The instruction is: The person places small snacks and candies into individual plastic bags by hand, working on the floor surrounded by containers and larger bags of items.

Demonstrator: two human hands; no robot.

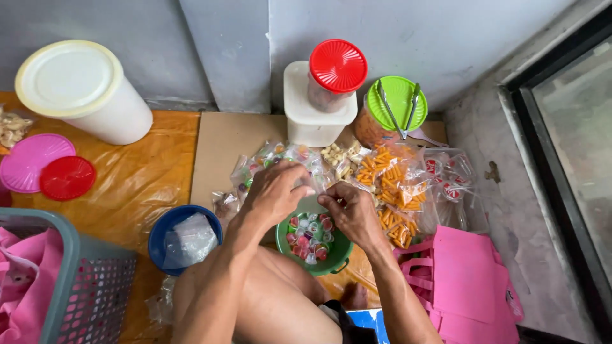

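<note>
The head view looks down on a person sitting on the floor with both hands raised over a green bowl of small jelly cups in red and green. The left hand and right hand meet above the bowl, fingers curled and pinching what looks like a clear plastic bag between them, held low over the bowl so the sweets are within easy reach. Just beyond the hands lie filled snack packets, orange sticks among them, spread on a cardboard sheet. A blue bowl of empty bags sits just left of the knee. Behind stand a red-lidded jar, a green-lidded jar with tongs on top, and a large white tub. Pink bags lie at the right, a grey basket at the left.
</note>
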